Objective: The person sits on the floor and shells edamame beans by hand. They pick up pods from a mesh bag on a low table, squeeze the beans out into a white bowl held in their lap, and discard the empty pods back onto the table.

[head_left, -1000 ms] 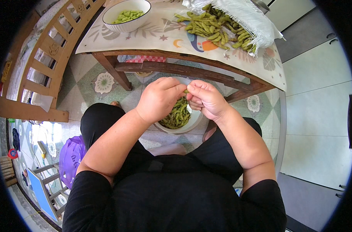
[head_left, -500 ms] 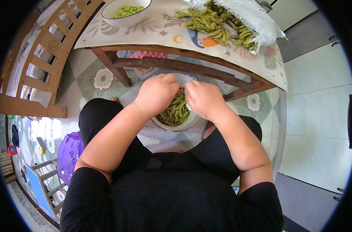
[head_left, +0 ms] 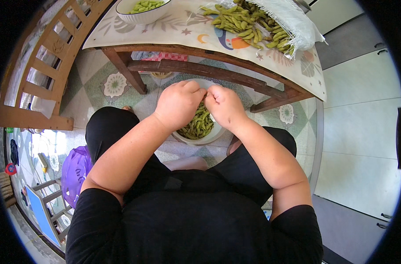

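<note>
My left hand (head_left: 179,105) and my right hand (head_left: 225,105) meet at the fingertips above a pale basin (head_left: 214,134) on the floor between my legs. Both are closed in a pinch. A small brownish bit shows where the fingertips join, too little of it to name. Green soybean pods (head_left: 198,126) lie heaped in the basin under my hands, which partly hide them. On the table a white ribbed bowl (head_left: 143,18) contains light green shelled beans (head_left: 146,5). Further right, a pile of pods (head_left: 240,25) spills from a white woven sack (head_left: 293,26).
The wooden table (head_left: 169,34), with a patterned cover, stands just beyond the basin. A wooden bed rail (head_left: 51,70) is at the left. By my left knee is a purple plastic bag (head_left: 75,169), near a blue-topped chair (head_left: 43,214). Pale cabinets (head_left: 361,127) line the right.
My right hand has turned and moved slightly left, its fingers curling in closer against the left hand. The whole view has shifted a little.
</note>
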{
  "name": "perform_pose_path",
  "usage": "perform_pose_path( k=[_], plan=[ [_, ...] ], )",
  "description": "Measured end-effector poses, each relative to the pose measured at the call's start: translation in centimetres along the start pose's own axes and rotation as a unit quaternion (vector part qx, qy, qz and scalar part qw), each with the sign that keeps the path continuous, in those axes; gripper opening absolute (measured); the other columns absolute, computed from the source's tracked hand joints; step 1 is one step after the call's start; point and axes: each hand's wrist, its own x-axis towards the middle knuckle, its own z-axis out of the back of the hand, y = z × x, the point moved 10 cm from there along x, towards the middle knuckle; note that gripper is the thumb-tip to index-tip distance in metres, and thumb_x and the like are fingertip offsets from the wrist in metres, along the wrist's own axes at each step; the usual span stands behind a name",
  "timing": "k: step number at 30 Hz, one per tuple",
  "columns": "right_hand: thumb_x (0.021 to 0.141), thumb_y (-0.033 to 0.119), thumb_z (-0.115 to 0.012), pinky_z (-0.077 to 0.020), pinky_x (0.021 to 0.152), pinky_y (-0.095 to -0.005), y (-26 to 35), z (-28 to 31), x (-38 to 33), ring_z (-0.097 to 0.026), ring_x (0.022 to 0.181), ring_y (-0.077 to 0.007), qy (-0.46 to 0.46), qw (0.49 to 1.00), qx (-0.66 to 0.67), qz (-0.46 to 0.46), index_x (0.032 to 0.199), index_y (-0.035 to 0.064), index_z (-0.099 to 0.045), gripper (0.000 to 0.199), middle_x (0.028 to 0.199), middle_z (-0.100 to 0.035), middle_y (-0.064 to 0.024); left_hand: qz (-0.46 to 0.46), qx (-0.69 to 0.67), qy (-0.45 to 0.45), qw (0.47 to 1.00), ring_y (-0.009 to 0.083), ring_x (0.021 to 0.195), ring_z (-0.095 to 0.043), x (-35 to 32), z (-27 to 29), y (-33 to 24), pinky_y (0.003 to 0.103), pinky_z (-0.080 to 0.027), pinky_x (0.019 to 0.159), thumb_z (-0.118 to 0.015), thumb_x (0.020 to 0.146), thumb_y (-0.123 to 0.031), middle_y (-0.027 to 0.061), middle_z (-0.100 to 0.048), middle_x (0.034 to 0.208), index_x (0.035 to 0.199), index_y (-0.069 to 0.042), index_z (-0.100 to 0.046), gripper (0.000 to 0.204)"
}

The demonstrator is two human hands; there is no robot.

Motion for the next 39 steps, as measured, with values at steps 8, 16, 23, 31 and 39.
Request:
perform_pose_path(
  k=[8, 16, 23, 31, 39],
  plan=[
    [0.082, 0.01, -0.039, -0.0236, 0.044, -0.0188, -0.8, -1.8, -0.6, -0.03, 0.047, -0.0042, 0.123, 0.87, 0.457, -0.138, 0.075, 0.0063, -0.048, 0.012, 0.056, -0.037, 0.0047, 0.088, -0.219, -0.094, 0.967, 0.0161, 0.061, -0.05, 0.0, 1.1, 2.5, 0.028, -0.043, 0.057, -0.059, 0.073, -0.01, 0.0036, -0.054, 0.071, 0.091, -0.008, -0.062, 0.018],
    [0.084, 0.016, -0.049, -0.0349, 0.052, -0.0196, -1.1, -1.0, -0.4, -0.042, 0.054, -0.0049, 0.125, 0.964, 0.229, -0.049, 0.082, 0.0032, -0.057, 0.015, 0.063, -0.051, 0.0018, 0.414, -0.722, -0.089, 0.546, 0.0063, 0.065, -0.045, -2.8, -5.1, 8.8, 0.019, -0.037, 0.06, -0.054, 0.084, -0.018, -0.0034, -0.053, 0.076, 0.104, -0.004, -0.057, 0.024],
    [0.081, 0.025, -0.058, -0.0381, 0.051, -0.0195, -1.3, -0.1, -0.3, -0.047, 0.056, -0.005, 0.162, 0.958, 0.212, -0.102, 0.084, 0.004, -0.06, 0.021, 0.067, -0.056, -0.0004, 0.336, -0.727, 0.012, 0.599, 0.0112, 0.093, -0.049, -1.3, -5.2, 4.5, 0.029, -0.036, 0.083, -0.051, 0.085, -0.023, 0.002, -0.055, 0.106, 0.107, -0.005, -0.055, 0.029],
    [0.083, 0.02, -0.055, -0.0392, 0.048, -0.0187, -1.3, -1.1, -0.4, -0.05, 0.055, -0.0078, 0.171, 0.833, 0.503, -0.151, 0.085, 0.0054, -0.057, 0.015, 0.069, -0.056, -0.0021, 0.275, -0.779, 0.017, 0.564, 0.0122, 0.091, -0.049, -0.7, -5.4, 2.2, 0.027, -0.038, 0.084, -0.051, 0.085, -0.016, 0.0047, -0.054, 0.101, 0.11, -0.003, -0.053, 0.028],
    [0.081, 0.024, -0.059, -0.0383, 0.044, -0.0172, -1.1, -2.2, -1.1, -0.048, 0.048, -0.0066, 0.209, 0.787, 0.551, -0.184, 0.082, 0.0031, -0.057, 0.021, 0.063, -0.055, -0.0016, 0.249, -0.723, -0.054, 0.642, 0.0149, 0.095, -0.048, -0.9, -4.2, 4.3, 0.028, -0.036, 0.086, -0.06, 0.077, -0.006, 0.0068, -0.051, 0.105, 0.081, -0.004, -0.06, 0.005]
  ],
)
